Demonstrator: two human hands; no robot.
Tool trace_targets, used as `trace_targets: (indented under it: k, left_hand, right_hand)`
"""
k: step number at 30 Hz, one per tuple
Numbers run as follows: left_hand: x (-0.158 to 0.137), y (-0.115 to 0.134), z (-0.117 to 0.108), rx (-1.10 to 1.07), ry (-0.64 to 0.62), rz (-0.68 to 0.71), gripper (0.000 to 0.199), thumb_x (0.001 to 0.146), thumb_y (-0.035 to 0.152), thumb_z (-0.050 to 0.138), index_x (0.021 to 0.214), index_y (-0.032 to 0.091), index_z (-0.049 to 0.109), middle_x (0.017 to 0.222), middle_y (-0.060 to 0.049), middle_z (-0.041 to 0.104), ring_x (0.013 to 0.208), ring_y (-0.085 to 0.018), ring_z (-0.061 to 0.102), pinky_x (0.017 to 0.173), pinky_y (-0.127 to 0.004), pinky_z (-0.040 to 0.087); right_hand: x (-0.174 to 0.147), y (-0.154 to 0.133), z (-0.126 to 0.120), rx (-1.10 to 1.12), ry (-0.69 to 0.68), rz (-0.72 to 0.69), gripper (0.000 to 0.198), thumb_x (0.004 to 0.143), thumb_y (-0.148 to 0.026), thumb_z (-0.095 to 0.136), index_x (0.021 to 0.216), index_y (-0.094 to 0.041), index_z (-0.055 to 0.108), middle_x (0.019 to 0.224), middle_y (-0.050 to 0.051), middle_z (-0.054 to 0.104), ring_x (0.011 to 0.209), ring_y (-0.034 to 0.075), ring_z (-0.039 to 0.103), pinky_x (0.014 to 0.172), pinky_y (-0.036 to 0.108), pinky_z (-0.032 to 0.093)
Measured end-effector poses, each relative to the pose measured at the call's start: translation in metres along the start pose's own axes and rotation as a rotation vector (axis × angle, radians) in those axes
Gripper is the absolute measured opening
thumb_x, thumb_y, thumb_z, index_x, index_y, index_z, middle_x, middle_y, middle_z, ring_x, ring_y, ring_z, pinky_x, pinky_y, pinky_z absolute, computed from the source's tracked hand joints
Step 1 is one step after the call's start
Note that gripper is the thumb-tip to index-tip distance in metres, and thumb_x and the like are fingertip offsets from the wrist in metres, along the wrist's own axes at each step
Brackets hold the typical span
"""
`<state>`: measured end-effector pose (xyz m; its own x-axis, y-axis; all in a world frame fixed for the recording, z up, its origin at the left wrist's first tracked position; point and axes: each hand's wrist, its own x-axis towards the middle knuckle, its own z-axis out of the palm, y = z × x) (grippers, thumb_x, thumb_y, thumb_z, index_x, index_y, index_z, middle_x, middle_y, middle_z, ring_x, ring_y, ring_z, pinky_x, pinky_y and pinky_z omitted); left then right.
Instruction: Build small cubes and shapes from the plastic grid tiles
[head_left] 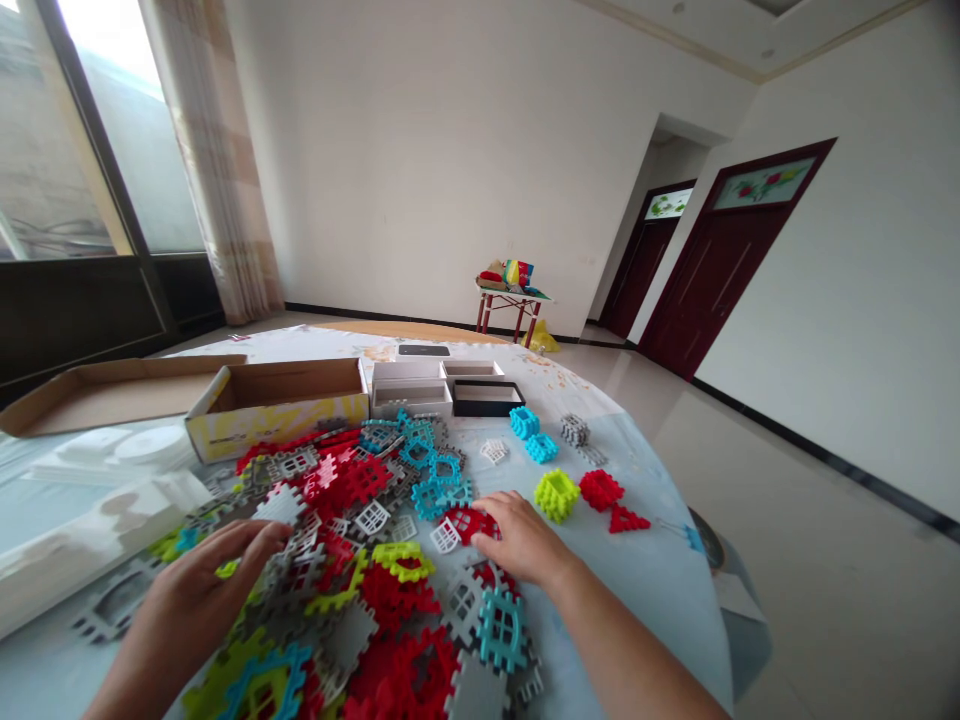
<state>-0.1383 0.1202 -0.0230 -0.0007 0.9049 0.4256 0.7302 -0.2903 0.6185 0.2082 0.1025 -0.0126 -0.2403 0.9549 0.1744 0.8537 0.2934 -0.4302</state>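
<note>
A pile of interlocking plastic building pieces in red, grey, blue, lime and white spreads over the table in front of me. My left hand (214, 580) is over the left of the pile, its fingers loosely bent beside a light grey square panel (281, 505); I see nothing held in it. At the pile's right edge, my right hand (521, 540) has its thumb and fingers around a red window piece (463, 522). Just left of that lies a small white window frame (445, 536). A blue window piece (502, 627) rests nearer to me.
Stacked pieces stand to the right: lime (556, 496), red (601, 489), blue (523, 422) and grey (574, 430). Behind the pile are an open cardboard box (277, 415), a black-sided tray (489, 399) and white boxes (411, 398). White moulded packaging (97, 530) lies left.
</note>
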Motion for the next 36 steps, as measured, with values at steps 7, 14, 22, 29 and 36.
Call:
trace_targets:
  k: [7, 14, 22, 29, 36]
  left_hand:
    - [-0.002, -0.002, 0.000, 0.025, -0.018, 0.033, 0.038, 0.073, 0.057, 0.049, 0.080, 0.024, 0.066, 0.080, 0.003, 0.071, 0.076, -0.015, 0.064, 0.072, -0.019, 0.046]
    - [-0.001, -0.007, 0.001, 0.016, -0.043, 0.003, 0.038, 0.073, 0.057, 0.050, 0.082, 0.024, 0.065, 0.084, 0.003, 0.071, 0.081, -0.015, 0.063, 0.078, -0.019, 0.044]
    - [-0.001, -0.002, 0.000, -0.003, -0.027, 0.017, 0.040, 0.072, 0.058, 0.048, 0.081, 0.023, 0.066, 0.083, 0.001, 0.071, 0.080, -0.016, 0.063, 0.077, -0.021, 0.045]
    - [0.000, 0.002, -0.001, -0.008, -0.005, 0.024, 0.039, 0.070, 0.059, 0.050, 0.078, 0.025, 0.066, 0.079, 0.002, 0.071, 0.075, -0.016, 0.064, 0.071, -0.020, 0.046]
    - [0.000, -0.009, 0.002, -0.020, -0.022, -0.016, 0.042, 0.068, 0.063, 0.050, 0.079, 0.026, 0.066, 0.081, 0.002, 0.071, 0.078, -0.017, 0.064, 0.074, -0.022, 0.046]
  right_hand:
    - [-0.004, 0.003, 0.000, 0.070, -0.060, -0.079, 0.032, 0.073, -0.018, 0.058, 0.104, -0.023, 0.064, 0.102, 0.004, 0.063, 0.102, 0.019, 0.051, 0.091, 0.031, 0.038]
    - [-0.005, 0.002, -0.001, 0.133, 0.034, -0.064, 0.035, 0.071, -0.020, 0.061, 0.107, -0.021, 0.062, 0.102, 0.005, 0.064, 0.100, 0.020, 0.053, 0.091, 0.032, 0.039]
    - [-0.004, 0.000, 0.001, 0.299, 0.041, -0.085, 0.033, 0.075, -0.026, 0.060, 0.108, -0.021, 0.060, 0.099, 0.004, 0.065, 0.094, 0.017, 0.058, 0.087, 0.030, 0.043]
    - [0.000, -0.006, 0.013, 0.084, 0.075, -0.027, 0.040, 0.073, -0.036, 0.063, 0.109, -0.019, 0.060, 0.096, 0.006, 0.063, 0.095, 0.020, 0.054, 0.088, 0.032, 0.039]
    - [0.007, -0.016, 0.023, 0.018, 0.018, 0.044, 0.065, 0.062, -0.049, 0.070, 0.118, -0.021, 0.053, 0.102, 0.008, 0.058, 0.097, 0.024, 0.051, 0.086, 0.036, 0.037]
